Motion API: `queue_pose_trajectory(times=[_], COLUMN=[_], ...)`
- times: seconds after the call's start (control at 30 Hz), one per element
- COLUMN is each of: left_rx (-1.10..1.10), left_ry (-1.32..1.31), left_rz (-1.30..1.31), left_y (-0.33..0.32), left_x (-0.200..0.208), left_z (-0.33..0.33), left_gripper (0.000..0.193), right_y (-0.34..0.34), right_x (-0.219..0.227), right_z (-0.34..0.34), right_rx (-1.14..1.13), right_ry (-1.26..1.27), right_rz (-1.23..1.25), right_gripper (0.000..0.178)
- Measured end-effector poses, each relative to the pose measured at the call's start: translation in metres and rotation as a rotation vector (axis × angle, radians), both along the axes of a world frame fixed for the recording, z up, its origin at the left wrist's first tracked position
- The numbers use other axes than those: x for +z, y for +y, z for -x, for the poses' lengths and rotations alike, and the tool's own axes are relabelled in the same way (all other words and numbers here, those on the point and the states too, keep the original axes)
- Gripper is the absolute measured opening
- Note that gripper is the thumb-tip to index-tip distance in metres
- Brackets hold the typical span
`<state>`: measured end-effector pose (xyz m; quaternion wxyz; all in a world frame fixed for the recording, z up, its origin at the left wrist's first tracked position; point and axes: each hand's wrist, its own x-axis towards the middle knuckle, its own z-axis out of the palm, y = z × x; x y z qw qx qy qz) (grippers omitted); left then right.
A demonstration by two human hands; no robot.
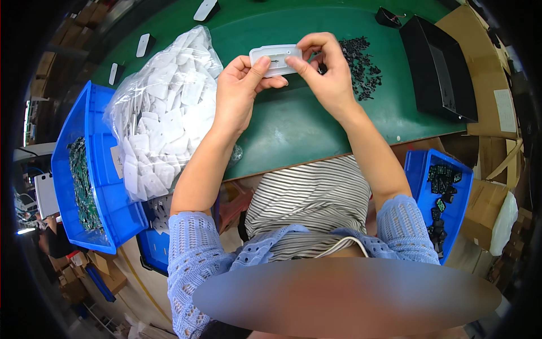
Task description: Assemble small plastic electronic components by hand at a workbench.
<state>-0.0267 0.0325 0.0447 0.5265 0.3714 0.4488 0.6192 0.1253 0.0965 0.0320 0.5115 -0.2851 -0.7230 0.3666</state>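
A white rectangular plastic cover (280,51) is held over the green tabletop, its hollow side facing up. My left hand (241,79) grips its left end, thumb on top and fingers beneath. At the other end, my right hand (326,66) pinches the cover, thumb pressed on its inner face and index finger at the far edge. A small dark slot or part shows in the middle of the cover; which, I cannot tell. Just right of my right hand lies a spread of small black parts (364,65). Left of my left hand stands a clear plastic bag (169,107) full of white covers.
Blue bins flank me: the left bin (104,169) holds green circuit boards, the right bin (420,175) black parts. A black tray (435,70) stands at the right by cardboard (491,73). White-and-black units (206,10) lie at the back left. The green table's (293,135) near edge is before me.
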Motion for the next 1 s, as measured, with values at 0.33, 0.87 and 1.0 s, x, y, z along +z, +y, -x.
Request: queue_pose_trajectory(times=[0.33, 0.87, 1.0], left_rx=[0.028, -0.185, -0.279], left_ry=[-0.012, 0.359, 0.284], left_rz=[-0.044, -0.039, -0.008], left_y=[-0.004, -0.007, 0.004], left_x=[-0.002, 0.007, -0.007], left_z=[-0.002, 0.010, 0.004], left_gripper=[0.021, 0.019, 0.027], right_y=[-0.007, 0.006, 0.003], right_x=[-0.005, 0.010, -0.016], right_z=[0.009, -0.011, -0.022], right_rx=[0.000, 0.352, 0.205], right_ry=[-0.016, -0.025, 0.026], right_rz=[-0.209, 0.284, 0.328], right_gripper=[0.012, 0.024, 0.030])
